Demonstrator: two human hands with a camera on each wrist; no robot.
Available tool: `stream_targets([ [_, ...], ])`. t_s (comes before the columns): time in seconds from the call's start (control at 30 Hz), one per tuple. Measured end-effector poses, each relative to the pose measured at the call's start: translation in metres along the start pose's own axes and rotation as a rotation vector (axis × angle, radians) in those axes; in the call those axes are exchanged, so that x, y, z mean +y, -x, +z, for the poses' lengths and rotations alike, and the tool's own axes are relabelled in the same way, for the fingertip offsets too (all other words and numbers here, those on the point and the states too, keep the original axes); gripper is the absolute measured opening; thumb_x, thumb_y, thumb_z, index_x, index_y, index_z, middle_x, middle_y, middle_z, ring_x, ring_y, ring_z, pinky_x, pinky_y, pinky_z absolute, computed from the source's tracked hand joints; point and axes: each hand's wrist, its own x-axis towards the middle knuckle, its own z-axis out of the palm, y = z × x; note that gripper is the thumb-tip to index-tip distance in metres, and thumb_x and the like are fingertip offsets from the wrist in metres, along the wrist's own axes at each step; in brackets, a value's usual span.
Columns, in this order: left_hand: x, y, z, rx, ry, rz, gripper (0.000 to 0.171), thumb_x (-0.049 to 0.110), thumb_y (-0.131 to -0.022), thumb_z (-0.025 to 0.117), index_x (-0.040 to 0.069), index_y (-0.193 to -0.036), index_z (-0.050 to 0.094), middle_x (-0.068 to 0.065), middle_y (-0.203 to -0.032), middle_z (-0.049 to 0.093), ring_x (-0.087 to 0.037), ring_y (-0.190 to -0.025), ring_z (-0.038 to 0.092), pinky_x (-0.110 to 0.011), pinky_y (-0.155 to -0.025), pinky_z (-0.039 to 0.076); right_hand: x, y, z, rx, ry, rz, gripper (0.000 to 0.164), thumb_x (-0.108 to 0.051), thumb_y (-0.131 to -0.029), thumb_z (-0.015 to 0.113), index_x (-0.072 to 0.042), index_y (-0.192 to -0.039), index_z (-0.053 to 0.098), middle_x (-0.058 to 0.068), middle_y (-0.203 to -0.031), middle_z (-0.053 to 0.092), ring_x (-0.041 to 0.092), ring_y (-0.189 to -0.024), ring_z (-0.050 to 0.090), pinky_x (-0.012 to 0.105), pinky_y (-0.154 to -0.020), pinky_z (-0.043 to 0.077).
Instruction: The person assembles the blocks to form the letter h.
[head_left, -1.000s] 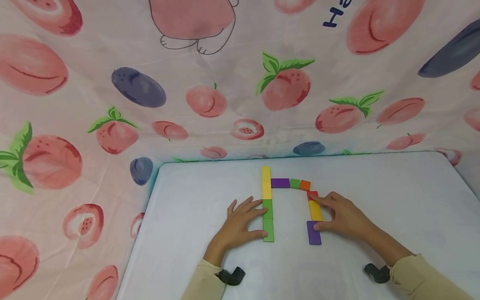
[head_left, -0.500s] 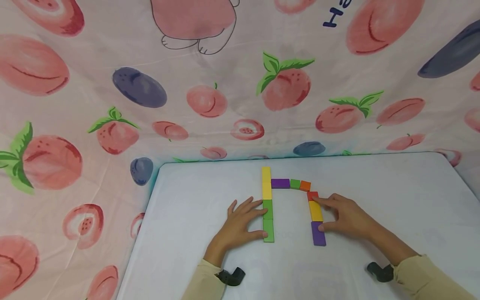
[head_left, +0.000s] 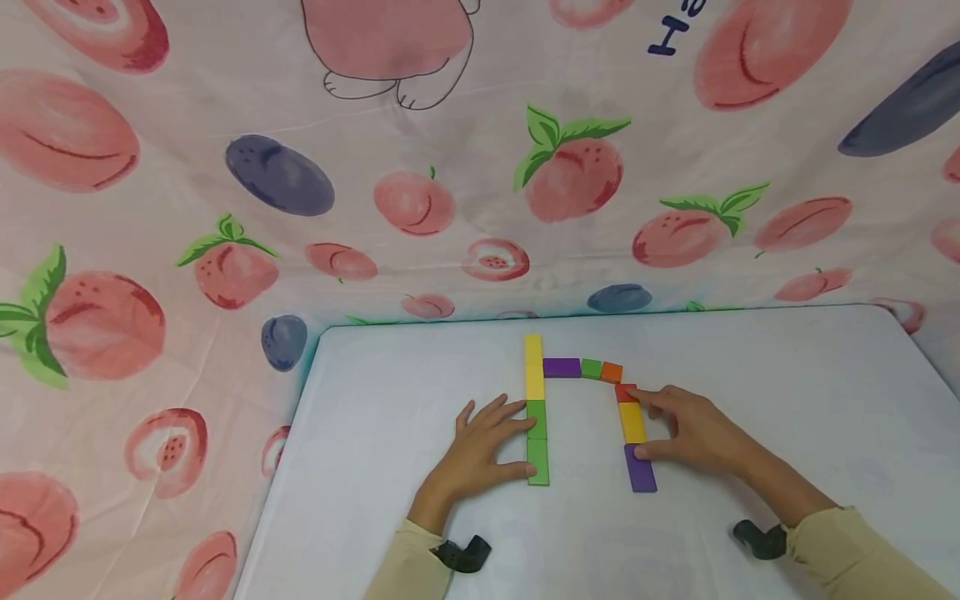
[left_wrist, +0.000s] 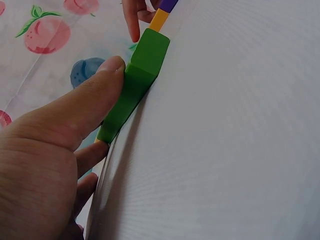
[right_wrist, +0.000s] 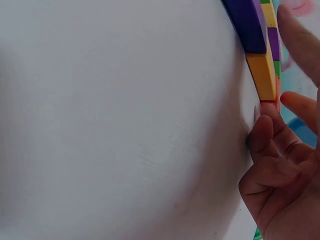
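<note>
In the head view my left hand (head_left: 476, 450) rests spread beside a column of blocks. Its thumb lies on the lower green block (head_left: 537, 471), with a finger on the upper green block (head_left: 536, 429). Two yellow blocks (head_left: 533, 350) continue that column away from me. My right hand (head_left: 697, 429) touches the right-hand column: the index finger is on the red block (head_left: 624, 393), the thumb at the top of the purple block (head_left: 642, 477). Between them lies a yellow-orange block (head_left: 632, 423). The right wrist view shows this hand's other fingers (right_wrist: 272, 175) bent.
Another purple block (head_left: 562, 368), a small green block (head_left: 591, 369) and an orange block (head_left: 612, 372) form a row joining the two columns at the far end. The white table (head_left: 360, 375) meets a fruit-patterned cloth (head_left: 420, 150) behind. Dark wrist straps (head_left: 461, 554) show at the sleeves.
The near purple block has slid right, with my right thumb on it, and now lines up below the yellow-orange block. My left hand has stayed in place.
</note>
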Motion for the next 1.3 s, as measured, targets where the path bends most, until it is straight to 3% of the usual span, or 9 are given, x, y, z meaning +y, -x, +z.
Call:
stream_targets([
  [1.3,0.0011,0.0,-0.0004,-0.006,0.006,-0.012,0.066,0.059,-0.088,0.072,0.034,-0.146,0.056,0.01,-0.163,0.04,-0.019,-0.158,0.021,-0.062,-0.124,0.004,0.0007,-0.0004,0.0011,0.005,-0.04,-0.012,0.091,-0.052,-0.076,0.086,-0.011,-0.15,0.052,-0.008,-0.096,0.058,0.008,-0.073,0.047,0.02,-0.06,0.043],
])
